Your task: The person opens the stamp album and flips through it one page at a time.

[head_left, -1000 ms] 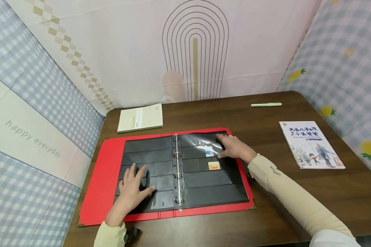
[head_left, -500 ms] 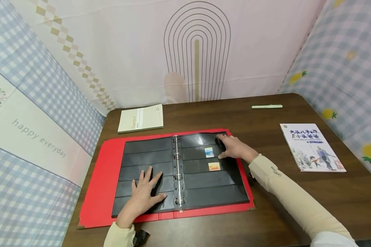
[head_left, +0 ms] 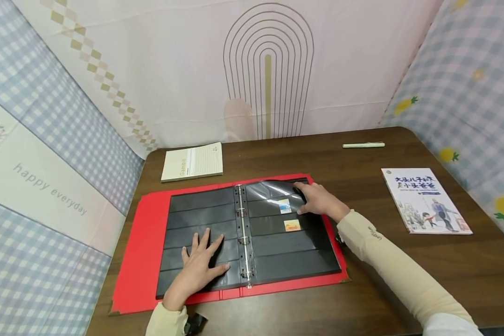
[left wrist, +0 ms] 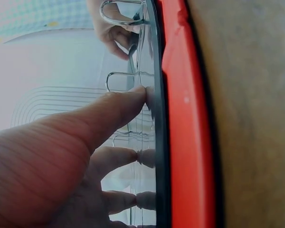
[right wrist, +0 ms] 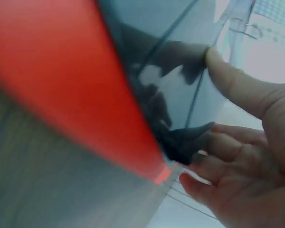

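A red binder (head_left: 138,252) lies open on the table, with black pocket pages on metal rings (head_left: 243,240). My left hand (head_left: 201,268) rests flat, fingers spread, on the lower left page (head_left: 197,212); the left wrist view shows my fingertips (left wrist: 140,95) pressing the glossy sheet beside the red cover (left wrist: 187,142). My right hand (head_left: 319,199) pinches the upper outer edge of the right page (head_left: 294,261), thumb (right wrist: 242,85) on top and fingers curled under. Two stamps (head_left: 283,206) (head_left: 291,225) sit in that page's pockets.
A cream notebook (head_left: 192,162) lies behind the binder at the left. A pale green pen (head_left: 363,145) is at the back right, and an illustrated book (head_left: 426,199) at the right. Patterned fabric walls close in the brown table (head_left: 361,289) on three sides.
My left hand has slid right across the left page toward the rings. My right hand stays at the right page's upper edge, where the glare has shifted.
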Tool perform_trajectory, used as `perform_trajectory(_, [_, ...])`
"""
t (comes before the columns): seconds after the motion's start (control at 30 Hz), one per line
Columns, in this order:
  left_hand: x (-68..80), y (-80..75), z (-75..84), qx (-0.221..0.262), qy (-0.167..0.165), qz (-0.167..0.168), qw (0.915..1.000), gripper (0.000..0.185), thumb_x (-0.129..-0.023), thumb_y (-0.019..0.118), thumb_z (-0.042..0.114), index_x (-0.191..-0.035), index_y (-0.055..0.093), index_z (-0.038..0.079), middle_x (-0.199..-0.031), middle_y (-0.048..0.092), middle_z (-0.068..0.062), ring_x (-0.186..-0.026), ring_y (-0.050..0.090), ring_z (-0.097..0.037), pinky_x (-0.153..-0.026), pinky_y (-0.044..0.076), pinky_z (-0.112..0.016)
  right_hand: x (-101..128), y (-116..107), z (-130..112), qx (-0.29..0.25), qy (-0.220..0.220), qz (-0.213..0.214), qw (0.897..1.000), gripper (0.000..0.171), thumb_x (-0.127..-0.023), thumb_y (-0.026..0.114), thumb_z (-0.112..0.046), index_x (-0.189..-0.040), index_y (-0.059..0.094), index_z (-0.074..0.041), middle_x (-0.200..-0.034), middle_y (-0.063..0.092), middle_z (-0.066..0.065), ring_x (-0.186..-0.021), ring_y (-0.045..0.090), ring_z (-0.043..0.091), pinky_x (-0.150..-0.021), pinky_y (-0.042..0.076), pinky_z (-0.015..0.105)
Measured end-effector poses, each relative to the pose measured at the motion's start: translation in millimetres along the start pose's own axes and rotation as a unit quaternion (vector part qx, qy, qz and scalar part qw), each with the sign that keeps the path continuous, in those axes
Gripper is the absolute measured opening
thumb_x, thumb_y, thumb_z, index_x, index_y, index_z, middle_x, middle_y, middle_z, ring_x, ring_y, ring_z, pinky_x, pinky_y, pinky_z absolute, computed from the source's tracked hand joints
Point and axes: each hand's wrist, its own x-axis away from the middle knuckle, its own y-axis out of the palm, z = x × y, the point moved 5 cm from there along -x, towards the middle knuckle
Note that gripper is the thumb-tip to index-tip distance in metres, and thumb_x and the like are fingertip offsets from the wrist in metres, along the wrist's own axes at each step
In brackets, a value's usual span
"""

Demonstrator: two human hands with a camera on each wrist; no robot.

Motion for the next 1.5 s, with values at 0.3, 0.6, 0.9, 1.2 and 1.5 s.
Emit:
perform_trajectory(0.3, [0.8,3.4,1.3,0.005,0.001,0.003,1.0000,0.079,-0.088,0.080,0.034,-0.155,0.044,0.012,-0.165,0.013,-0.024,-0.149,-0.004,-0.051,-0.106,-0.004,-0.079,4,-9,0,-0.048,-0.024,0.053,0.997,0.077,-0.075,0.085,0.001,-0.142,0.049,0.009,-0.140,0.056,0.026,-0.129,0.050,0.044,-0.106,0.036,0.057])
perform_trajectory(0.6, [3.3,-0.3,2.2,-0.003,-0.006,0.014,0.9999,0.079,-0.086,0.082,0.034,-0.153,0.046,0.011,-0.165,0.015,-0.025,-0.149,0.000,-0.052,-0.105,-0.001,-0.080,9,-16,-6,-0.140,-0.006,0.069,0.988,0.077,-0.079,0.082,0.006,-0.145,0.044,0.011,-0.142,0.054,0.026,-0.136,0.047,0.039,-0.108,0.039,0.053])
perform_trajectory(0.9, [2.4,0.5,2.9,-0.013,0.000,0.015,0.9998,0.078,-0.087,0.081,0.034,-0.152,0.047,0.010,-0.164,0.017,-0.026,-0.149,0.002,-0.053,-0.105,0.001,-0.081,10,-20,7,-0.177,0.023,0.068,0.982,0.077,-0.079,0.068,0.013,-0.149,0.036,0.012,-0.141,0.054,0.027,-0.137,0.044,0.039,-0.088,0.047,0.040])
perform_trajectory(1.2, [0.0,-3.2,3.1,-0.022,-0.010,0.011,0.9996,0.078,-0.087,0.082,0.034,-0.153,0.047,0.012,-0.164,0.017,-0.024,-0.149,0.001,-0.052,-0.105,0.001,-0.081,10,-23,13,-0.184,-0.012,0.093,0.979,0.076,-0.072,0.055,0.020,-0.147,0.044,0.009,-0.145,0.052,0.026,-0.139,0.043,0.036,-0.081,0.040,0.039])
perform_trajectory(1.5, [-1.2,-1.4,1.7,-0.026,-0.015,0.009,0.9995,0.078,-0.085,0.083,0.033,-0.152,0.048,0.013,-0.164,0.018,-0.024,-0.149,0.003,-0.052,-0.105,0.003,-0.081,20,-27,15,-0.159,-0.021,0.116,0.980,0.081,-0.076,0.054,0.020,-0.153,0.038,-0.003,-0.147,0.041,0.033,-0.070,0.054,0.029,-0.063,0.042,0.038])
